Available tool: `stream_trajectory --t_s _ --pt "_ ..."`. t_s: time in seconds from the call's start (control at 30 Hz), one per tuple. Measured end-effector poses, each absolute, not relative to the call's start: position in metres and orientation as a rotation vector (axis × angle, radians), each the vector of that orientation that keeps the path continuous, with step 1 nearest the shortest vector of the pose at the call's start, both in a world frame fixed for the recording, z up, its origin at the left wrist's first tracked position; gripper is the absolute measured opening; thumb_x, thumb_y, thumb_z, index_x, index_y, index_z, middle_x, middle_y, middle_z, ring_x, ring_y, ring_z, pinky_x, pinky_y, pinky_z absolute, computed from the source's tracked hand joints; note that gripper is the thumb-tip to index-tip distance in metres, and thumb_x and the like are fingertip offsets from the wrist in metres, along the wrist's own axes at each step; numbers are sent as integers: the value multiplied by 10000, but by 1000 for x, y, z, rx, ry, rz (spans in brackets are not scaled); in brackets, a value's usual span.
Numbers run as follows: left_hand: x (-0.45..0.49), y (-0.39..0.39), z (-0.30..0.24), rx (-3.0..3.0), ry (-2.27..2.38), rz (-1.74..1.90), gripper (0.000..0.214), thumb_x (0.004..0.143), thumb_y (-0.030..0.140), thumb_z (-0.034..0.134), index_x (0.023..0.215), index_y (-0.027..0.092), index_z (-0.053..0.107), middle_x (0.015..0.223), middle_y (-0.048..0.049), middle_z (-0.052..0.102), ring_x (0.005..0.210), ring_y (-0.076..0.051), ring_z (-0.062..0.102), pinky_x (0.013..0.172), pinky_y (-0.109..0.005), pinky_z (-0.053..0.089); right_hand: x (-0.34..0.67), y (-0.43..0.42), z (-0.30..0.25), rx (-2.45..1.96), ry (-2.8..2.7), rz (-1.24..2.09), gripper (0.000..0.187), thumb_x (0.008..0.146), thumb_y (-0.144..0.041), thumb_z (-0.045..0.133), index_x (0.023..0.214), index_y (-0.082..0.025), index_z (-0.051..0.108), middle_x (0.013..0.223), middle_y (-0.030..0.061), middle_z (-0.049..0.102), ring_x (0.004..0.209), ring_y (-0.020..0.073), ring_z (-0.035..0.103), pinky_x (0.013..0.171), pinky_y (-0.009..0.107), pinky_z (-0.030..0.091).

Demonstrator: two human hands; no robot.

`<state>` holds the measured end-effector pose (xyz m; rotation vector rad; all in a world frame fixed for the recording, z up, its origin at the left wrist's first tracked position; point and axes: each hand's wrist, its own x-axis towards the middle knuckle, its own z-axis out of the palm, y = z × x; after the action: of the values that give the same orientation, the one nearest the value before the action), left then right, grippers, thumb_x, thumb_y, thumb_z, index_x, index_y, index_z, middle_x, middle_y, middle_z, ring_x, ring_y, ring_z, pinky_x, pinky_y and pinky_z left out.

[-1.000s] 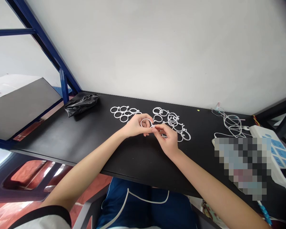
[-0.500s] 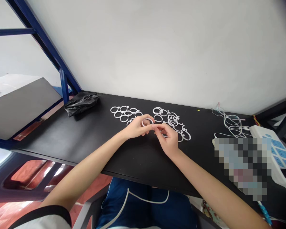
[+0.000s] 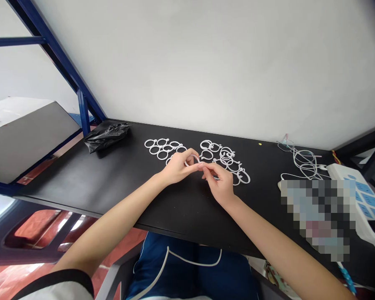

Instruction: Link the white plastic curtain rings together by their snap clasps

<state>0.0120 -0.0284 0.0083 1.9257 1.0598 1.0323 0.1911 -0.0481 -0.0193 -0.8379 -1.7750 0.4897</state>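
A white plastic curtain ring (image 3: pixel 197 158) is held in front of me between both hands. My left hand (image 3: pixel 179 167) is closed around its left side, with the thumb stretched toward the right. The fingertips of my right hand (image 3: pixel 220 179) pinch at the ring's right end, touching my left thumb tip. What exactly lies under the fingertips is hidden. Beyond my left hand lies a group of rings (image 3: pixel 155 149) with small knobs, spread flat and partly covered by that hand. Past my right hand is a looser, overlapping pile of similar rings (image 3: pixel 234 166).
A crumpled black plastic bag (image 3: pixel 107 137) lies at the left back of the black table (image 3: pixel 90 179). To the right are a tangled white cable (image 3: pixel 304 164), a white power strip (image 3: pixel 359 196) and a blurred-out object (image 3: pixel 318 216). A white wall (image 3: pixel 206 66) stands behind.
The ring has tilted between my hands, and its opening looks narrower now. My left fingers have shifted slightly around it; both arms stay almost in place.
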Motion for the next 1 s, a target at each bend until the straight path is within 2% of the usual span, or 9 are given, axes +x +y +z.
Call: stream_trajectory --t_s 1.0 --pt "7 -26 0 2184 1085 1039 435 844 607 613 925 190 522 553 99 379 503 -74 332 538 -193 326 194 -48 -22 -825 -1796 514 126 956 -241 555 969 -209 676 722 -4 662 553 115 642 547 249 560"
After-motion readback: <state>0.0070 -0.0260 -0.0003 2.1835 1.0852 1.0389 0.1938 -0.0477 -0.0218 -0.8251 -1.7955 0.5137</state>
